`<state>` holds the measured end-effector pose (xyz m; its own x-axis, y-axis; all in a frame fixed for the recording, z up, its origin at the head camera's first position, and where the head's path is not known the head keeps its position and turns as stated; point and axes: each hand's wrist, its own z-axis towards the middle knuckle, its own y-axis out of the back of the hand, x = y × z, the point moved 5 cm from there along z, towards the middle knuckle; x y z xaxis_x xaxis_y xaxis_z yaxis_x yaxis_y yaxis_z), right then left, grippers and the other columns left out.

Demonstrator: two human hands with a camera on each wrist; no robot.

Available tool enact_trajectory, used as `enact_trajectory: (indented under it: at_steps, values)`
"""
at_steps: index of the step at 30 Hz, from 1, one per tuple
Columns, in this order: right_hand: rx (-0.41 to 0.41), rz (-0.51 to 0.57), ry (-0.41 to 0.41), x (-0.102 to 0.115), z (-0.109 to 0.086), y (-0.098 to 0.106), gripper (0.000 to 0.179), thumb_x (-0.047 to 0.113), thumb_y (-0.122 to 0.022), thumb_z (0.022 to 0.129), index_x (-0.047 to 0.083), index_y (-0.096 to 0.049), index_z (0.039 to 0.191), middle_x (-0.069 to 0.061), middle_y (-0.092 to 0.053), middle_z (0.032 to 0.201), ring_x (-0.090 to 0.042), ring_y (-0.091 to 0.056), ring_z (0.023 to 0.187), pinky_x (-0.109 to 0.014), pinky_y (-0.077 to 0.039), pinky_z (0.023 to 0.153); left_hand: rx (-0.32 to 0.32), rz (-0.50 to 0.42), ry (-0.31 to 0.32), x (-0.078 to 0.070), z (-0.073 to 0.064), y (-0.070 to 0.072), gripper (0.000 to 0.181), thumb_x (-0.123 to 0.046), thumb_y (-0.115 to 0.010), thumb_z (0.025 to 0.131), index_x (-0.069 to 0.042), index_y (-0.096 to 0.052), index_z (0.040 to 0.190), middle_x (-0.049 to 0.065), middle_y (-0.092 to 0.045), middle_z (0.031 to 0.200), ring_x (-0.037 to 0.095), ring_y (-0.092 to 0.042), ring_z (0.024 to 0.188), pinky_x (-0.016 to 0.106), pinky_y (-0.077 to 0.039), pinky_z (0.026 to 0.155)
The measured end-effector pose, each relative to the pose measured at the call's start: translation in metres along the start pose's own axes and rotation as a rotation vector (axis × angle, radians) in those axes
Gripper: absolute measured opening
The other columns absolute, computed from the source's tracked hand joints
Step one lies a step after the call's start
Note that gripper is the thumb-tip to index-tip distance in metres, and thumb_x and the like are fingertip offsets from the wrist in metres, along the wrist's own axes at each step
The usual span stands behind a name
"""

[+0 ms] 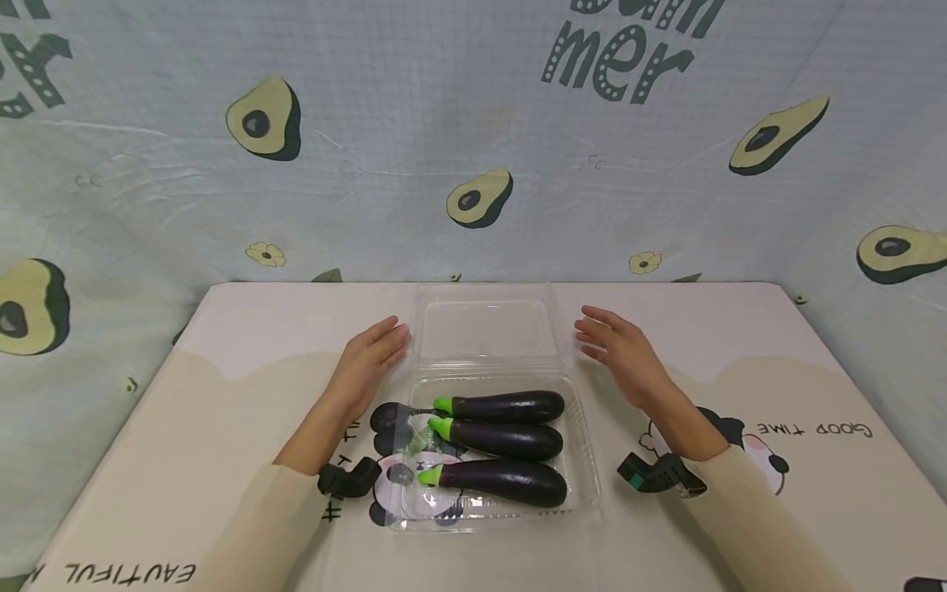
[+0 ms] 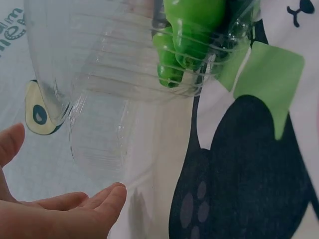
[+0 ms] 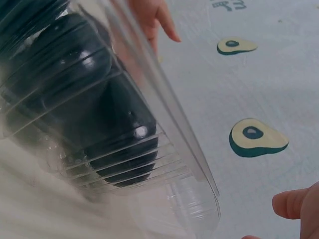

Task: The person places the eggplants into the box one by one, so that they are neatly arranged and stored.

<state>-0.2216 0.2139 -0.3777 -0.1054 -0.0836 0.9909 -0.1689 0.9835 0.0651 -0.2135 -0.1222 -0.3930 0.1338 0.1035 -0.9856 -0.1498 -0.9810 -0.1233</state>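
A clear plastic clamshell box [image 1: 584, 460] lies opened out on the table, its lid [image 1: 488, 329] laid back toward the wall. Inside the base are three dark eggplants [image 1: 506, 441] with bright green stems, side by side, stems to the left. My left hand [image 1: 372, 362] is just left of the lid, its fingers extended and holding nothing. On the other side my right hand [image 1: 620, 349] is held apart from the lid, fingers loosely spread. In the left wrist view, green stems [image 2: 194, 30] show through the ribbed plastic wall; the right wrist view shows the dark rounded ends [image 3: 119, 129].
The box stands on a table [image 1: 244, 395] with a printed cover of cartoon figures and lettering. Behind the table hangs a pale cloth [image 1: 370, 214] printed with avocados. A small dark object [image 1: 925, 585] shows at the lower right corner.
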Motion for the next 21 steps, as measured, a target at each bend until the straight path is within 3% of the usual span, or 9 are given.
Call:
enact_trajectory:
  at_steps: [8,21]
  values:
    - [0.037,0.005,0.014,0.0,0.003,-0.006,0.055,0.023,-0.044,0.103,-0.003,-0.024,0.148,-0.027,-0.036,0.144,-0.036,-0.038,0.132,-0.045,-0.032,0.107,0.037,-0.041,-0.006,-0.004,0.003,-0.006,0.063,-0.016,-0.045,0.102,0.009,-0.011,0.148,0.024,-0.012,0.155,0.03,-0.026,0.14,0.038,-0.025,0.111]
    - [0.038,-0.034,0.043,0.01,-0.001,-0.009,0.055,0.027,-0.045,0.103,0.0,-0.029,0.148,-0.022,-0.038,0.145,-0.035,-0.04,0.129,-0.045,-0.034,0.106,0.019,-0.023,-0.063,-0.017,0.002,-0.01,0.064,-0.017,-0.047,0.101,0.009,-0.013,0.149,0.024,-0.017,0.154,0.032,-0.027,0.139,0.038,-0.026,0.11]
